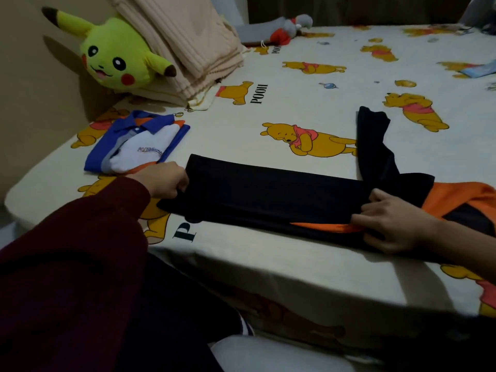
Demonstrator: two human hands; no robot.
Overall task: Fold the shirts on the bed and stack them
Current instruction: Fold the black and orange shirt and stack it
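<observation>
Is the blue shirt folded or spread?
Folded: the blue shirt lies as a compact rectangle, collar on top, on the bed.

Yellow plush toy beside beige blanket

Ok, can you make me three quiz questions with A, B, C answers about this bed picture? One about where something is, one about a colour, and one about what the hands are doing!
1. Where is the folded blue and white shirt?
A. By the left hand
B. On the yellow plush toy
C. On the floor

2. What colours are on the black shirt being folded?
A. Black and green
B. Black and orange
C. Black and pink

3. What are the hands doing?
A. Both resting flat
B. Both gripping the black shirt
C. Only one holds it

Answers: 1 A, it lies on the bed sheet beyond the left hand. 2 B, orange trim shows. 3 B, the right hand grips too.
</observation>
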